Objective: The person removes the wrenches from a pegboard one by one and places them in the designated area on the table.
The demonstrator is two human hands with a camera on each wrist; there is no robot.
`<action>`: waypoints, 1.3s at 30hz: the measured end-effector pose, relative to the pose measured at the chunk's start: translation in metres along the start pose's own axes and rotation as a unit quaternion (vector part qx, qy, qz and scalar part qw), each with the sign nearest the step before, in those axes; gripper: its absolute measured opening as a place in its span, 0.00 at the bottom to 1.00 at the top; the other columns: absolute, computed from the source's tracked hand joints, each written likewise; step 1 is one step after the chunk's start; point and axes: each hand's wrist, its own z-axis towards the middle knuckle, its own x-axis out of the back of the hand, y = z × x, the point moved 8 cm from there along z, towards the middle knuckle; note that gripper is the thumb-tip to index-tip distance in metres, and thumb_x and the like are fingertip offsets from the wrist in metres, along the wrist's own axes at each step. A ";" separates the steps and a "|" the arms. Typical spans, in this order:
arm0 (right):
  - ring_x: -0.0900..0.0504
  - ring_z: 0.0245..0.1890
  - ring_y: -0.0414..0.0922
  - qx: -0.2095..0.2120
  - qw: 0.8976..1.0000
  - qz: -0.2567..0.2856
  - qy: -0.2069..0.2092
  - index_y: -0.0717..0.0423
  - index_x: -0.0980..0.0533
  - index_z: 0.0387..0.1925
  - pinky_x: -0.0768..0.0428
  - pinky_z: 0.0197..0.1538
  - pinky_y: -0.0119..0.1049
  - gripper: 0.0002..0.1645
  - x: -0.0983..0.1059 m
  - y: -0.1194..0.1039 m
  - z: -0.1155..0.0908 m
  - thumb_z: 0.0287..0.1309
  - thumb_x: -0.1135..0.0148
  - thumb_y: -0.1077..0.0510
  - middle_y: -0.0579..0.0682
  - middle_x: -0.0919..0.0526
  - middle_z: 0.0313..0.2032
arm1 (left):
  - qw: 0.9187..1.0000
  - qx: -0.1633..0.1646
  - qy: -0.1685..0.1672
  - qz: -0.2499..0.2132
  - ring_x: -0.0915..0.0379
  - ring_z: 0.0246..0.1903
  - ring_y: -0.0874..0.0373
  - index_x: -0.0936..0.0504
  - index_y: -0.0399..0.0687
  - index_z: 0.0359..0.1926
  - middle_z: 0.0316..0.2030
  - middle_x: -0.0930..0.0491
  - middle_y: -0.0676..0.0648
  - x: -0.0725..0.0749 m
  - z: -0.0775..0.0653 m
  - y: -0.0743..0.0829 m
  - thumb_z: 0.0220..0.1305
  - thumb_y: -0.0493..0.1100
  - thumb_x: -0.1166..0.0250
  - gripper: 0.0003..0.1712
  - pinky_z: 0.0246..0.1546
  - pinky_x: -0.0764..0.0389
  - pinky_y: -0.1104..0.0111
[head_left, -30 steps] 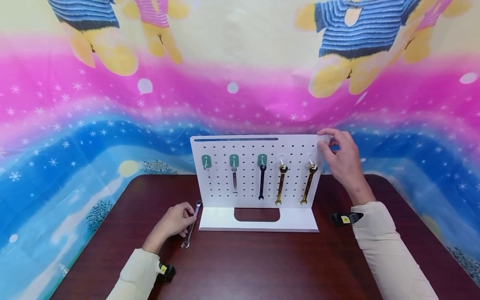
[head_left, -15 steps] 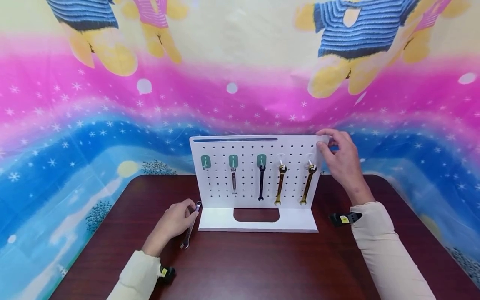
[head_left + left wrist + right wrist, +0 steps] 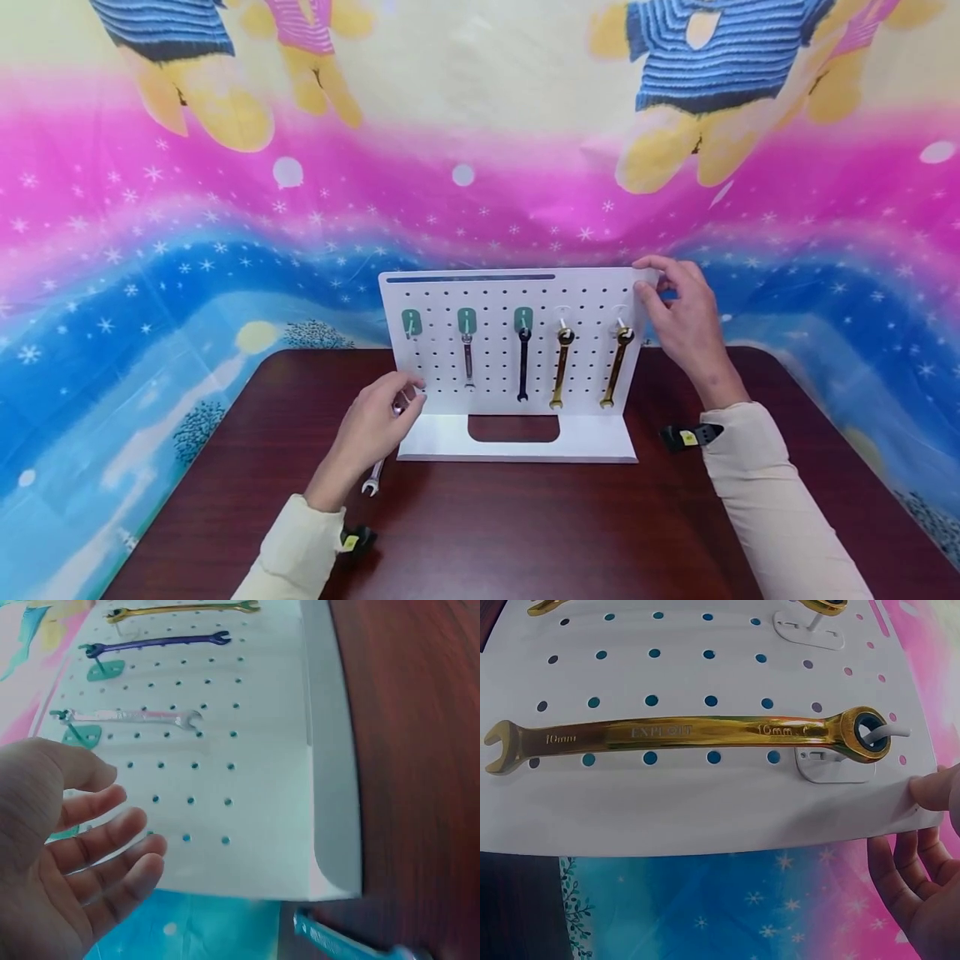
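My left hand [image 3: 378, 425] hovers before the lower left of the white pegboard [image 3: 442, 437], its fingers loosely spread and holding nothing in the left wrist view. Below it a silver combination wrench [image 3: 372, 482] lies on the table beside the board's base, its middle hidden by the hand. At the board's top right corner, my right hand [image 3: 690, 321] pinches the edge, thumb in front and fingers behind. Close to that thumb hangs a gold wrench [image 3: 675, 736] marked 10mm, its ring end over a white hook [image 3: 836, 766].
A second gold wrench [image 3: 561, 371], a dark wrench [image 3: 523, 367] and a small silver wrench [image 3: 468, 362] hang on the board. At its far left is a green hook [image 3: 411, 322]. The dark red table [image 3: 517, 533] ends against a printed cloth backdrop [image 3: 465, 217].
The left hand has left the wrench on the table and moved up and right toward the board, its fingers opening. The right hand keeps its place at the corner.
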 end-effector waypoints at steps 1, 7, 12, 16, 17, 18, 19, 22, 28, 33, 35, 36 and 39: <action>0.26 0.43 0.45 0.003 1.000 -0.002 0.001 0.51 0.21 0.61 0.27 0.41 0.20 0.18 0.000 0.000 0.000 0.73 0.38 0.57 0.58 0.27 0.49 | 1.000 -0.006 0.006 -0.008 0.26 0.32 0.61 0.15 0.45 0.47 0.33 0.22 0.55 0.000 0.001 0.003 0.67 0.38 0.32 0.08 0.32 0.18 0.66; 0.26 0.43 0.45 0.008 1.000 -0.008 0.002 0.51 0.21 0.61 0.27 0.41 0.19 0.18 0.001 -0.001 0.001 0.73 0.38 0.57 0.58 0.27 0.50 | 0.998 -0.025 0.012 -0.053 0.23 0.37 0.60 0.15 0.44 0.52 0.38 0.19 0.51 -0.006 0.011 0.018 0.67 0.37 0.31 0.13 0.34 0.16 0.66; 0.25 0.44 0.46 0.004 1.000 -0.007 0.001 0.50 0.21 0.61 0.27 0.41 0.21 0.18 0.001 -0.001 0.002 0.73 0.38 0.57 0.58 0.27 0.50 | 0.996 -0.029 -0.006 -0.088 0.21 0.43 0.56 0.18 0.44 0.60 0.48 0.17 0.44 -0.013 0.019 0.029 0.68 0.37 0.31 0.20 0.39 0.13 0.60; 0.25 0.44 0.46 0.005 1.000 -0.010 0.000 0.50 0.21 0.61 0.27 0.41 0.22 0.18 0.000 -0.001 0.001 0.73 0.38 0.57 0.58 0.27 0.50 | 0.994 -0.040 -0.010 -0.103 0.20 0.45 0.54 0.19 0.43 0.61 0.50 0.18 0.44 -0.019 0.024 0.036 0.68 0.36 0.31 0.21 0.42 0.13 0.59; 0.25 0.44 0.46 0.005 1.000 -0.010 0.000 0.50 0.21 0.61 0.26 0.42 0.22 0.18 0.000 -0.001 0.001 0.73 0.38 0.57 0.58 0.27 0.49 | 0.994 -0.043 -0.010 -0.105 0.20 0.45 0.54 0.19 0.43 0.61 0.50 0.18 0.44 -0.020 0.025 0.037 0.68 0.36 0.31 0.21 0.42 0.13 0.59; 0.25 0.44 0.46 0.006 1.000 -0.011 0.000 0.50 0.21 0.61 0.26 0.42 0.23 0.18 0.000 -0.001 0.001 0.73 0.38 0.57 0.58 0.27 0.50 | 0.993 -0.045 -0.010 -0.106 0.19 0.45 0.53 0.19 0.43 0.61 0.50 0.18 0.44 -0.022 0.026 0.037 0.68 0.36 0.31 0.21 0.42 0.13 0.60; 0.25 0.44 0.46 0.006 1.000 -0.011 0.000 0.51 0.21 0.61 0.26 0.42 0.24 0.18 0.000 -0.001 0.001 0.73 0.38 0.57 0.58 0.27 0.50 | 0.993 -0.046 -0.011 -0.108 0.19 0.45 0.53 0.19 0.43 0.61 0.50 0.18 0.44 -0.023 0.027 0.038 0.68 0.36 0.31 0.21 0.42 0.13 0.60; 0.26 0.45 0.46 0.008 1.000 -0.012 0.000 0.51 0.21 0.61 0.24 0.44 0.29 0.18 0.000 -0.001 0.001 0.73 0.38 0.57 0.58 0.27 0.50 | 0.993 -0.041 -0.014 -0.111 0.19 0.45 0.54 0.19 0.43 0.61 0.50 0.17 0.45 -0.026 0.030 0.037 0.67 0.36 0.30 0.22 0.42 0.13 0.59; 0.26 0.45 0.46 0.008 1.000 -0.012 -0.001 0.51 0.21 0.62 0.25 0.43 0.28 0.18 -0.001 0.000 0.000 0.73 0.39 0.56 0.58 0.27 0.50 | 0.990 -0.019 -0.024 -0.137 0.18 0.48 0.53 0.21 0.42 0.63 0.51 0.17 0.44 -0.032 0.035 0.033 0.69 0.35 0.31 0.23 0.46 0.14 0.59; 0.26 0.44 0.46 0.008 1.000 -0.011 0.000 0.50 0.21 0.62 0.26 0.42 0.26 0.18 0.000 0.001 -0.001 0.73 0.39 0.56 0.58 0.27 0.50 | 0.982 0.005 -0.033 -0.184 0.18 0.50 0.51 0.21 0.42 0.64 0.53 0.18 0.44 -0.039 0.040 0.030 0.68 0.35 0.31 0.24 0.49 0.15 0.58; 0.26 0.45 0.46 0.006 1.000 -0.011 0.000 0.50 0.21 0.62 0.25 0.43 0.28 0.18 0.000 0.001 -0.001 0.74 0.39 0.56 0.58 0.27 0.51 | 0.978 0.022 -0.037 -0.205 0.18 0.51 0.51 0.21 0.43 0.63 0.53 0.18 0.44 -0.043 0.042 0.028 0.69 0.36 0.31 0.23 0.52 0.16 0.58; 0.26 0.45 0.46 0.005 1.000 -0.012 -0.001 0.50 0.21 0.62 0.24 0.43 0.29 0.18 0.000 0.001 -0.001 0.74 0.39 0.56 0.58 0.27 0.51 | 0.975 0.029 -0.037 -0.216 0.18 0.51 0.51 0.21 0.43 0.63 0.52 0.18 0.45 -0.044 0.043 0.027 0.69 0.36 0.31 0.22 0.53 0.17 0.58; 0.26 0.45 0.46 0.004 1.000 -0.012 -0.002 0.50 0.21 0.62 0.24 0.43 0.31 0.18 0.000 0.000 -0.001 0.74 0.39 0.56 0.58 0.27 0.51 | 0.969 0.041 -0.033 -0.240 0.19 0.50 0.51 0.19 0.43 0.59 0.49 0.17 0.45 -0.045 0.044 0.025 0.70 0.36 0.32 0.18 0.55 0.18 0.57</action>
